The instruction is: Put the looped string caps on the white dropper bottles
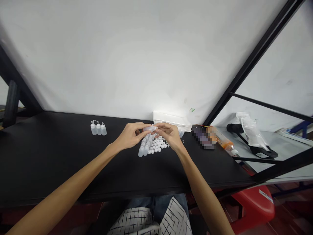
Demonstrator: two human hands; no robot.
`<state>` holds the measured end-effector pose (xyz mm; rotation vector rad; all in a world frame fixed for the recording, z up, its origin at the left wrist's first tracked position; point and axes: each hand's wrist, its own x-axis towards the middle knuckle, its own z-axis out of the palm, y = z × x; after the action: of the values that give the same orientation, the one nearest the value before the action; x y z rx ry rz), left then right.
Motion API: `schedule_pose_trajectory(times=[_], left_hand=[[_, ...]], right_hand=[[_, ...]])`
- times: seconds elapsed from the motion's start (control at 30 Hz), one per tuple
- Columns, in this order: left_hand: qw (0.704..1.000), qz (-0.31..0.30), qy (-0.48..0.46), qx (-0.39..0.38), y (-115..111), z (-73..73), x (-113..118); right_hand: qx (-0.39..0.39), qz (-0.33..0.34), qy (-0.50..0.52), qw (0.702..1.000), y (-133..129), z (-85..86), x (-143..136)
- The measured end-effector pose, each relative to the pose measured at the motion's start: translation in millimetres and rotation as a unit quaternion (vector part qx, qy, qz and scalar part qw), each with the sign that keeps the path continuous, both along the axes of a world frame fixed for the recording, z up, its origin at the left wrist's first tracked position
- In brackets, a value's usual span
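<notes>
Between my two hands, a small translucent plastic bottle (148, 128) lies sideways above the black table. My left hand (133, 134) is closed on the bottle's body from the left. From the right, the fingers of my right hand (168, 133) pinch at its neck end; whether they hold a separate cap or tip cannot be made out. Below my hands stand several open translucent bottles (143, 150) in rows, partly hidden by my fingers. Right beside them lies a group of white caps (157, 145). Three capped bottles (98, 129) stand apart at the left.
A stack of white sheets (172, 119) leans by the wall behind my right hand. On the right are a blurred dark item (203, 137) and an orange-labelled drink bottle (223, 143). Black frame bars (244, 68) rise beyond them. A red stool (256, 207) stands below right.
</notes>
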<state>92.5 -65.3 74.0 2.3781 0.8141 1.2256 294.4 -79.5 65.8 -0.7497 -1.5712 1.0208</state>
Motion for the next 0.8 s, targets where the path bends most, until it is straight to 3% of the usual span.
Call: schedule_pose_trajectory(times=[0.43,0.8], left_hand=[[0.998,-0.015,-0.026,0.055,3.2,-2.7,-3.2],[0.990,-0.036,-0.013,0.134,6.1,-6.5,-3.5]], right_hand=[[-0.051,-0.040,0.071,0.995,-0.8,-2.8,-8.2],[-0.105,-0.012,0.112,0.988,1.9,-6.5,-3.9]])
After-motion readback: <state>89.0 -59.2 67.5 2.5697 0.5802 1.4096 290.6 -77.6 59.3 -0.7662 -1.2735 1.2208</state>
